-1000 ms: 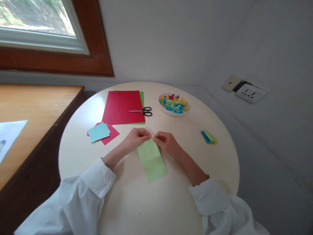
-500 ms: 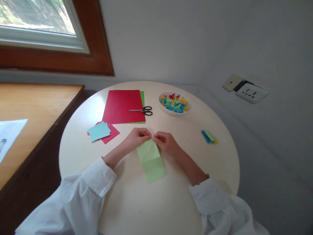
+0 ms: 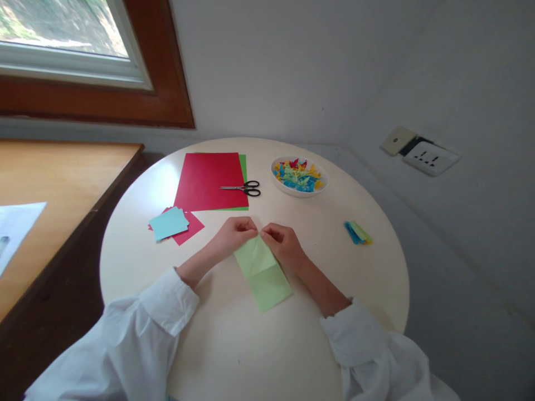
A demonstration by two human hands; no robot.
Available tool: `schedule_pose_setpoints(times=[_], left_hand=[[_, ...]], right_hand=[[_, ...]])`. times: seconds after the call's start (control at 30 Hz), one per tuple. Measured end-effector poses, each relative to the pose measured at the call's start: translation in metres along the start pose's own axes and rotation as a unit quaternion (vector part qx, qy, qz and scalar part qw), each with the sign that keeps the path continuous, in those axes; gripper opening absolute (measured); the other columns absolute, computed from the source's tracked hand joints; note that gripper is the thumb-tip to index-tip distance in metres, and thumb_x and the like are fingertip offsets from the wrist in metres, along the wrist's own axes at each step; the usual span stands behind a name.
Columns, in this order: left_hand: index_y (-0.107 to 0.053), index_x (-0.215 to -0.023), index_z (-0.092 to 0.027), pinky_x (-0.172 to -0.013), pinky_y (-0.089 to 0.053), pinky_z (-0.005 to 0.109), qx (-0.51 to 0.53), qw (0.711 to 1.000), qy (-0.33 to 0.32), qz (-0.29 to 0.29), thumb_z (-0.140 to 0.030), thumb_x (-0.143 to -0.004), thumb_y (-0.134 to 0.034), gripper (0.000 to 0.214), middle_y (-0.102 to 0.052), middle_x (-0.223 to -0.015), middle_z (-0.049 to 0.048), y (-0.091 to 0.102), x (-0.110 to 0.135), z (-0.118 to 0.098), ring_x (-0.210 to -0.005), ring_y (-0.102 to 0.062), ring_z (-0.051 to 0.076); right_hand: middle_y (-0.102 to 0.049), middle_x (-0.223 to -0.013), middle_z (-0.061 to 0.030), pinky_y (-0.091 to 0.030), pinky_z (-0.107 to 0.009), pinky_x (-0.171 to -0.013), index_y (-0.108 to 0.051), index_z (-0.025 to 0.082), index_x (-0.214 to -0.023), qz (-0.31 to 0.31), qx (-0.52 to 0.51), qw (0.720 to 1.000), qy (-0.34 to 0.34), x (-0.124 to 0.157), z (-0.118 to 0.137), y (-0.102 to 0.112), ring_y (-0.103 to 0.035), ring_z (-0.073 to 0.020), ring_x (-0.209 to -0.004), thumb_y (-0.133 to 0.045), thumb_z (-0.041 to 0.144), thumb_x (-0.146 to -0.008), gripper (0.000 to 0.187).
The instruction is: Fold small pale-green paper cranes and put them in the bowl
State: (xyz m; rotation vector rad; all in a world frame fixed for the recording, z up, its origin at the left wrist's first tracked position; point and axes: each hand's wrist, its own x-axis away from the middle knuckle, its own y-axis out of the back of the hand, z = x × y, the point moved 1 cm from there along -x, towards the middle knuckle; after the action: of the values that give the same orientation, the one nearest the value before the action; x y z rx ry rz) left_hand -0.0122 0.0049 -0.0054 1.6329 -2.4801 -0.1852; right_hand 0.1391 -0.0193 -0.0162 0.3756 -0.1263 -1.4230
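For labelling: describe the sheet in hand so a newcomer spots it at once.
On the round table, look at the near middle. The pale green strip lies there, its far end pinched by the left hand and right hand. It alone is long, creased and held.

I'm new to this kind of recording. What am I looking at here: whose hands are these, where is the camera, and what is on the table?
There is no machine here: a person in white sleeves works with bare hands. Every picture comes from one camera worn on the head, looking forward and down, so the left hand and right hand reach in from the bottom. Both pinch the far end of a light green paper, which lies creased on the round table. Further off lie a red sheet over a green sheet, scissors at their right edge, a white dish of small folded paper shapes, a blue square on small red pieces, and a little bundle of coloured strips to the right.
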Motion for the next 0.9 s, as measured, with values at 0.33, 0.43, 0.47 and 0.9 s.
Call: schedule_pose_setpoints(times=[0.33,0.43,0.47,0.9], left_hand=[[-0.053,-0.061,-0.015,-0.05,-0.031,0.021,0.02,1.0,-0.023,-0.003,-0.023,-0.065,-0.054,0.008,-0.049,-0.056,-0.004,0.002,-0.004,0.009,-0.052,-0.044,0.008],[-0.052,-0.061,-0.015,-0.048,-0.03,0.021,0.019,1.0,-0.021,-0.006,-0.025,-0.065,-0.055,0.01,-0.049,-0.055,-0.0038,0.002,-0.005,0.011,-0.051,-0.043,0.008],[-0.052,-0.061,-0.016,-0.047,-0.029,0.021,0.017,1.0,-0.019,-0.008,-0.025,-0.065,-0.055,0.011,-0.048,-0.054,-0.0039,0.002,-0.006,0.011,-0.05,-0.042,0.008],[-0.052,-0.061,-0.016,-0.045,-0.025,0.021,0.0,0.999,0.019,-0.032,-0.023,-0.063,-0.055,0.007,-0.045,-0.051,-0.0054,0.006,-0.006,0.008,-0.045,-0.039,0.007]], right_hand=[[-0.048,-0.057,0.0012,-0.035,-0.024,-0.051,-0.053,0.017,-0.06,-0.056,0.005,0.998,0.0,-0.004,-0.002,0.011,-0.043,-0.011,-0.054,-0.051,0.033,-0.072,0.02],[-0.048,-0.056,0.0012,-0.034,-0.024,-0.05,-0.052,0.018,-0.059,-0.083,0.008,0.997,-0.002,-0.006,-0.001,0.018,-0.042,-0.0111,-0.054,-0.051,0.033,-0.071,0.02],[-0.048,-0.056,0.0012,-0.033,-0.024,-0.05,-0.053,0.018,-0.059,-0.087,0.008,0.996,-0.002,-0.007,-0.001,0.02,-0.042,-0.0111,-0.054,-0.052,0.033,-0.071,0.019],[-0.05,-0.058,0.0017,-0.034,-0.024,-0.05,-0.054,0.017,-0.06,-0.108,-0.021,0.994,-0.015,-0.008,-0.002,0.034,-0.044,-0.0111,-0.055,-0.055,0.032,-0.07,0.018]])
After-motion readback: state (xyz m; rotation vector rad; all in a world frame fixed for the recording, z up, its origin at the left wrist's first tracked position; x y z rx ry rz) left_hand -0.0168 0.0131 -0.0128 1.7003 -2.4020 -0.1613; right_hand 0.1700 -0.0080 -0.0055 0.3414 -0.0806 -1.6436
